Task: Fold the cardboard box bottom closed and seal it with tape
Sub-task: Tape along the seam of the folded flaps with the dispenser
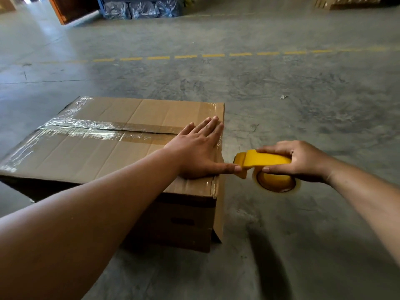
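Left hand [195,149] flat on box [91,152] (taped), right hand [303,160] gripping dispenser [265,163]

A grey concrete floor [281,94] fills most of the frame, crossed in the upper half by a dashed yellow line [213,55]. At the top edge, left of centre, sit plastic-wrapped bundles [141,7], with an orange frame [56,9] to their left. A pallet [346,3] occupies the upper right corner.
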